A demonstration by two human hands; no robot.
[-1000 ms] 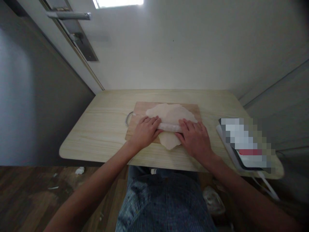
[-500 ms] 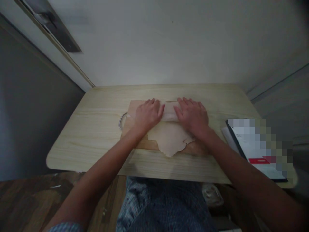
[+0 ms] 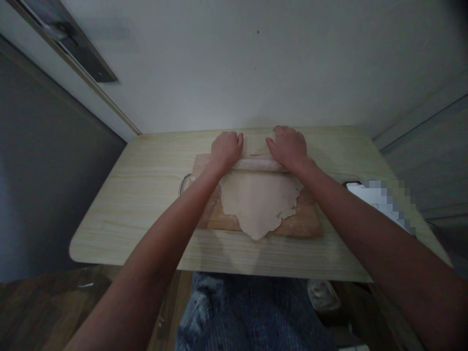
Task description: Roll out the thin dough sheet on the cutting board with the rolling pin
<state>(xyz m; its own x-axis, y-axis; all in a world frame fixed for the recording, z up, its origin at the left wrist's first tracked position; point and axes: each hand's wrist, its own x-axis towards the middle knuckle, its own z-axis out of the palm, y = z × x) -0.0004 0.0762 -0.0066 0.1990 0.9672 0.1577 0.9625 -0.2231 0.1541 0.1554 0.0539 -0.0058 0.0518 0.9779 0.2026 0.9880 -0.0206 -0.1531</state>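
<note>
A pale rolling pin (image 3: 258, 164) lies crosswise over the far part of a thin sheet of dough (image 3: 259, 200). My left hand (image 3: 225, 148) presses on the pin's left part, and its fingers bend down past the far side. On the right part lies my right hand (image 3: 290, 148), its thumb toward the middle and its fingers bent forward. The ends of the pin are hidden by the hands and wrists. The dough has a ragged, cracked right edge, and its near tip hangs past the wooden cutting board (image 3: 305, 222) beneath.
The board, with a metal loop handle (image 3: 183, 183) at its left, rests on a light wood table (image 3: 127, 204) against a white door. A partly blurred tablet-like object (image 3: 369, 195) lies at the right, behind my forearm. A clear container (image 3: 323, 295) stands below the table edge.
Both hands have moved forward, away from me, with the rolling pin rolling toward the dough's far edge. More of the dough now shows. My right forearm covers more of the tablet-like object.
</note>
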